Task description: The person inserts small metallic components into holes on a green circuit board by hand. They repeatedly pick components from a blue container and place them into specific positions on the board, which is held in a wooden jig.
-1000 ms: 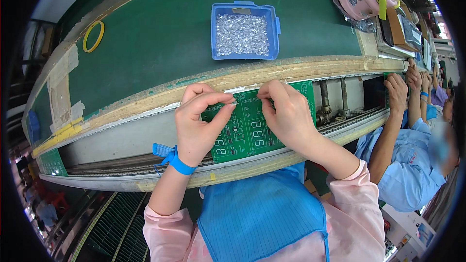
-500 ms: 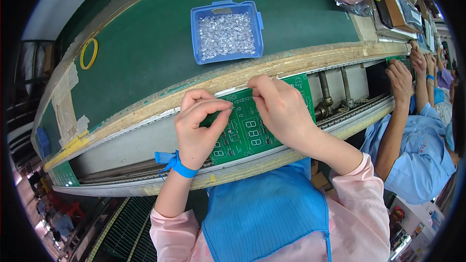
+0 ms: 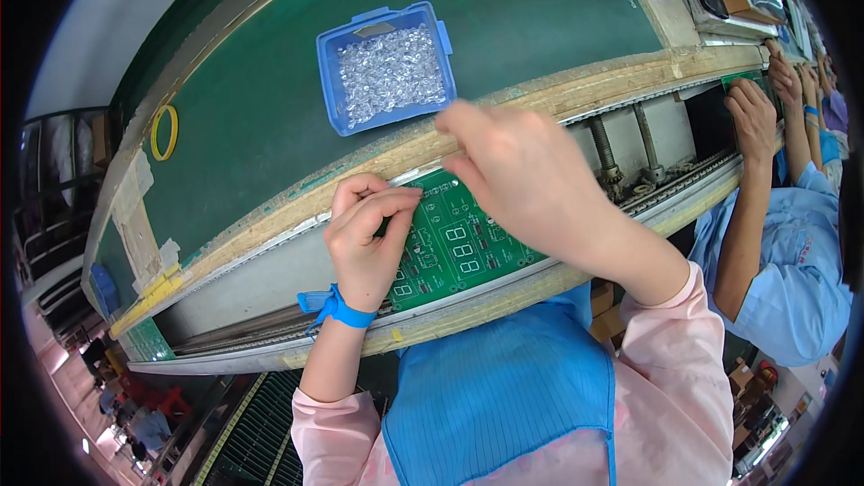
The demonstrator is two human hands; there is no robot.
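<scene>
A green circuit board point(image 3: 436, 274) with white-outlined digit displays and small parts lies across the rails in front of me. At its upper left edge, my left hand point(image 3: 367, 232) is closed in a pinch; whatever is between the fingertips is too small to make out. A blue band circles that wrist. My right hand point(image 3: 531, 184), blurred by motion, is over the right part of the board, hiding some of it. Its thumb and forefinger are apart, the forefinger close to the blue tub point(image 3: 329, 90). Many small clear pieces point(image 3: 393, 74) fill that tub.
A worn wooden ledge point(image 3: 612, 94) divides the green tabletop point(image 3: 531, 27) from the rail channel. A yellow ring point(image 3: 157, 137) lies at the left. Another board point(image 3: 148, 340) sits at the channel's left end. To the right, a co-worker's hand point(image 3: 751, 117) is over the line.
My right hand has lifted from the board and moved up toward the tub, its thumb and forefinger parting. The left hand keeps its pinch at the board's edge. The view has shifted slightly.
</scene>
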